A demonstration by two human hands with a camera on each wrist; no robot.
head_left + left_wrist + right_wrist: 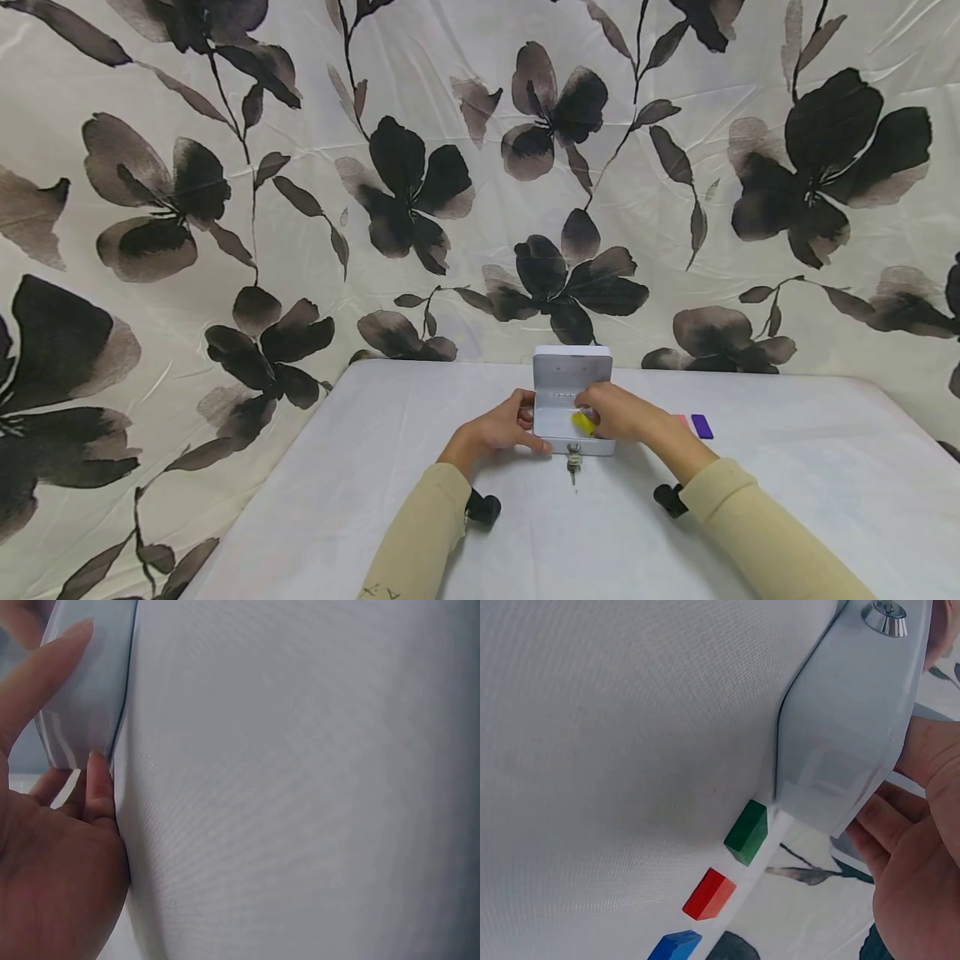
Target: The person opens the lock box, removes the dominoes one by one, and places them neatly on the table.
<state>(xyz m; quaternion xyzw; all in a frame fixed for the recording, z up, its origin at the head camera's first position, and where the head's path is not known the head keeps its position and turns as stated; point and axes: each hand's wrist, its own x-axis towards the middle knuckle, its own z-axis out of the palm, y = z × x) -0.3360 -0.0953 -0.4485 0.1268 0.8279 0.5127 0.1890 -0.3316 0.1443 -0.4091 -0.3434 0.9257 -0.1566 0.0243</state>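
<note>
A small white metal box (555, 445) stands with its lid (573, 367) raised, and a bunch of keys (573, 463) hangs from its front lock. My left hand (495, 429) grips the box's left front corner, thumb on the front wall and fingers round the side, as the left wrist view also shows. Inside the box, my right hand (624, 412) pinches a yellow block (582, 423) close over the bottom. In the right wrist view the right hand (922, 840) reaches over the box's wall (832, 742), which hides the yellow block.
A green block (746, 832), a red block (709, 894) and a blue block (675, 946) lie in a row on the white-covered table (352, 483), to the right of the box. Behind the table hangs a flowered cloth (465, 325).
</note>
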